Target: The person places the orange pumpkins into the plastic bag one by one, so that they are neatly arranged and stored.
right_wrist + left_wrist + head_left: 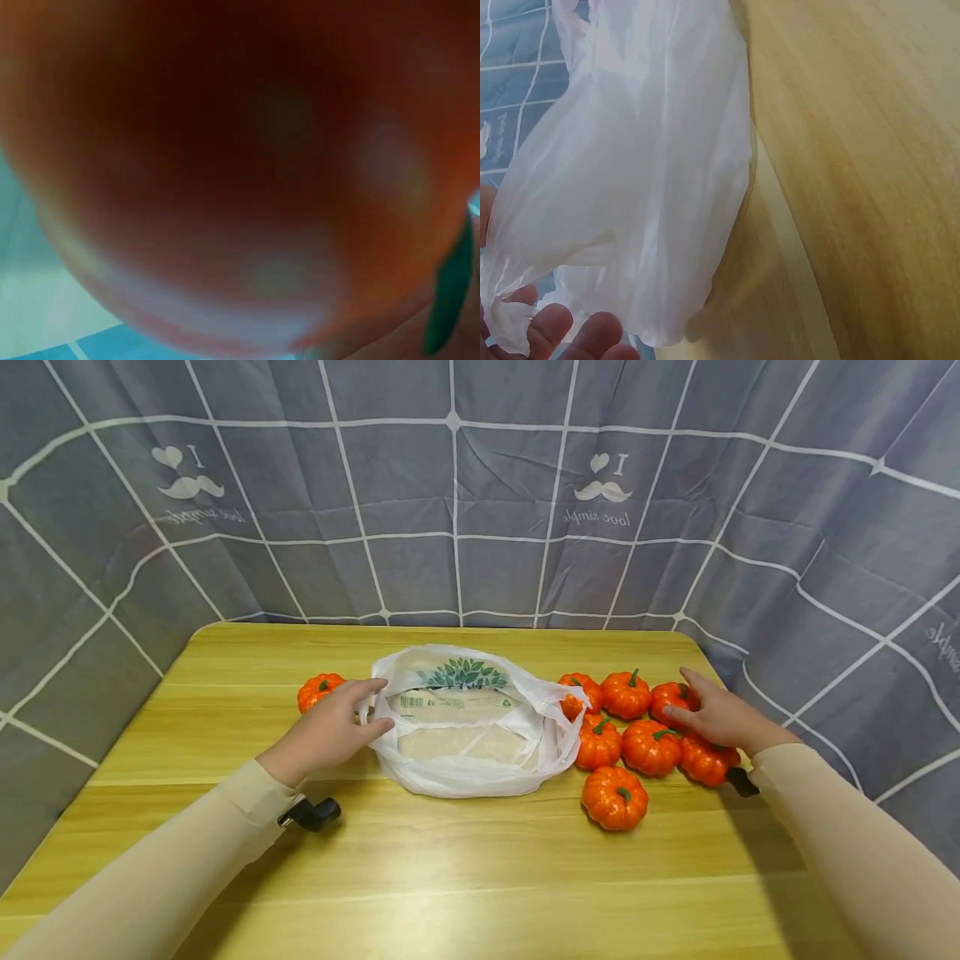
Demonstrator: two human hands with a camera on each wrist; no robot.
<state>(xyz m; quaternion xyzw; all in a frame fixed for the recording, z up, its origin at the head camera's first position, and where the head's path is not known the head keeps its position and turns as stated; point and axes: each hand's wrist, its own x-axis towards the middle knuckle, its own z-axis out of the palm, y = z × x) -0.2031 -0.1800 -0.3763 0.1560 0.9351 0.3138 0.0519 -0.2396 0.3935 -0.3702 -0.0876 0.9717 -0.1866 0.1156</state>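
Observation:
A white plastic bag (472, 781) with a green leaf print lies with its mouth spread toward me. My left hand (335, 729) holds its left handle; in the left wrist view, white film runs between the fingertips (600, 334). On the right, my right hand (727, 714) is spread at a small orange pumpkin (663, 696), thumb over its front and fingers extended along its far right side. Whether the fingers press on it is hidden. Another pumpkin (705, 764) sits beneath the right wrist. A blurred orange pumpkin (225, 187) fills the right wrist view.
Several more pumpkins (651, 747) cluster right of the bag, some touching its edge. One pumpkin (615, 797) sits nearest me, and a single pumpkin (318, 691) lies left of the bag. A grey checked curtain (495, 485) surrounds the wooden table (450, 893).

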